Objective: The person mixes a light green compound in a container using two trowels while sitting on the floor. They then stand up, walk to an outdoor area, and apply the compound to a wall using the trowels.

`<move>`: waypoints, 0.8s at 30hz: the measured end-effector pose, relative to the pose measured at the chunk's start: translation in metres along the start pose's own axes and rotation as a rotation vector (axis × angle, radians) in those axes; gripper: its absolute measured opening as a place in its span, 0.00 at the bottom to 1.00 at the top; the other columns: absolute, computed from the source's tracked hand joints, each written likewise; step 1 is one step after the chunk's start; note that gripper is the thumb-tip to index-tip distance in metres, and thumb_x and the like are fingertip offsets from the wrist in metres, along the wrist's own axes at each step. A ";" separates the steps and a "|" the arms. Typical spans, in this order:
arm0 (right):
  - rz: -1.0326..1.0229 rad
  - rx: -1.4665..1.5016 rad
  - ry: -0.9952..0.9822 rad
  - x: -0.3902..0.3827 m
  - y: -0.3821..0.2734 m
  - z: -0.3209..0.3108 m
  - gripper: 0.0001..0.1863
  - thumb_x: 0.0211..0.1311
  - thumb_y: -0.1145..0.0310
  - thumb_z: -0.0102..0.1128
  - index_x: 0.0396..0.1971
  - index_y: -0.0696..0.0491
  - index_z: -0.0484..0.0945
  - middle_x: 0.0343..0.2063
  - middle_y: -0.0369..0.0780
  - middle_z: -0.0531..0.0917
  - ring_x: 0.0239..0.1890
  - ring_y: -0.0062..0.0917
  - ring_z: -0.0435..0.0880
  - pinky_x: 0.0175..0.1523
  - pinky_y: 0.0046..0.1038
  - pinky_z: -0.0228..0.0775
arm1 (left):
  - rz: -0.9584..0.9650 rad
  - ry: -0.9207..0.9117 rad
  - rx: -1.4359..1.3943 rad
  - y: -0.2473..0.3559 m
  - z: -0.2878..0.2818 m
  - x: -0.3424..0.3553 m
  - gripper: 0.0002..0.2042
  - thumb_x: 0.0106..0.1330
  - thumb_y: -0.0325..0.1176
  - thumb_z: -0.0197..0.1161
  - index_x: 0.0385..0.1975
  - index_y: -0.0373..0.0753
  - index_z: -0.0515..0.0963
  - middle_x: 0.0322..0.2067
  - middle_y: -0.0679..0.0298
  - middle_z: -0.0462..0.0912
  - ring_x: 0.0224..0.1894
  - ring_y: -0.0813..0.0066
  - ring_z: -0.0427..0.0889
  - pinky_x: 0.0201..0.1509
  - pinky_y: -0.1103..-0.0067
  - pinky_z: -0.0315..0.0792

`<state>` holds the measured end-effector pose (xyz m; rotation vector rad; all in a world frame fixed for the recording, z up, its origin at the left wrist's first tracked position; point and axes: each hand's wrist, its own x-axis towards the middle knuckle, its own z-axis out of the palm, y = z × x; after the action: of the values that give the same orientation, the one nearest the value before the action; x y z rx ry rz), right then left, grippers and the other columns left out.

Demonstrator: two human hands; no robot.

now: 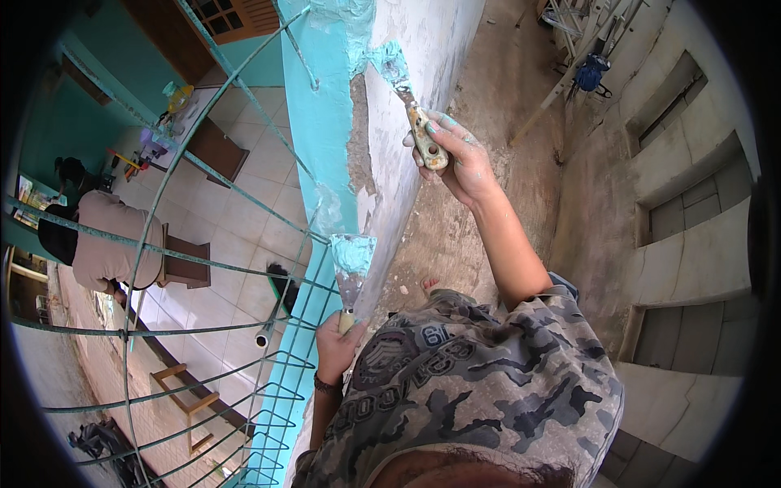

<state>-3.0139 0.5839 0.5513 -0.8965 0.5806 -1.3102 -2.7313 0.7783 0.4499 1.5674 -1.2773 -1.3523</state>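
Note:
My right hand (457,159) grips the pale, worn handle of a putty knife (419,134). Its blade, smeared with turquoise putty, is up at the corner of the wall, where it appears to touch the edge. Lower down, my left hand (336,351) is closed round the handle of a wider putty knife (353,272), whose blade carries a thick turquoise load. The wall corner has a turquoise painted face (317,122) on the left and a patchy white face (407,41) on the right. Between them runs a chipped strip of bare grey plaster (359,142). Turquoise flecks mark my right fingers.
Green metal bars (232,191) curve across the left side, close to my left hand. Beyond them a person (114,240) bends over near a brown bench (187,260) on white tiles. Poles (561,85) lean at upper right, beside a grey wall (683,260) with recessed openings.

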 end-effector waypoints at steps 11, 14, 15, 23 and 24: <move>0.044 -0.249 -0.086 0.032 0.026 -0.086 0.22 0.70 0.60 0.49 0.60 0.53 0.66 0.43 0.38 0.79 0.43 0.23 0.77 0.47 0.27 0.68 | -0.035 0.004 -0.059 0.047 0.022 0.026 0.07 0.58 0.29 0.68 0.27 0.34 0.76 0.16 0.74 0.72 0.18 0.89 0.68 0.20 0.86 0.61; 0.019 -0.429 -0.163 0.030 0.027 -0.101 0.20 0.69 0.60 0.51 0.56 0.54 0.72 0.42 0.35 0.79 0.43 0.20 0.76 0.48 0.25 0.68 | -0.081 -0.011 -0.057 0.081 0.032 0.041 0.08 0.59 0.29 0.68 0.25 0.35 0.74 0.17 0.74 0.71 0.19 0.90 0.67 0.22 0.86 0.61; -0.011 -0.463 -0.217 0.032 0.024 -0.111 0.19 0.69 0.61 0.52 0.55 0.54 0.72 0.42 0.35 0.79 0.43 0.19 0.75 0.48 0.25 0.68 | -0.064 -0.037 -0.058 0.092 0.035 0.047 0.09 0.58 0.29 0.68 0.25 0.35 0.74 0.17 0.74 0.70 0.20 0.90 0.66 0.22 0.86 0.61; -0.074 -0.648 -0.457 0.057 0.004 -0.139 0.15 0.59 0.65 0.62 0.43 0.57 0.80 0.42 0.37 0.77 0.44 0.24 0.74 0.51 0.30 0.65 | 0.027 -0.112 0.032 0.133 0.064 0.078 0.10 0.56 0.28 0.70 0.24 0.33 0.73 0.17 0.74 0.66 0.22 0.88 0.62 0.24 0.84 0.59; -0.096 -0.674 -0.487 0.062 0.002 -0.143 0.15 0.58 0.66 0.63 0.43 0.57 0.80 0.42 0.37 0.77 0.44 0.25 0.74 0.50 0.31 0.65 | 0.035 -0.112 0.030 0.134 0.067 0.080 0.10 0.56 0.28 0.70 0.25 0.33 0.73 0.17 0.74 0.66 0.22 0.88 0.61 0.24 0.84 0.59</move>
<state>-3.1149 0.4906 0.4777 -1.7542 0.6003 -0.9217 -2.8297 0.6711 0.5378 1.5009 -1.3916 -1.4220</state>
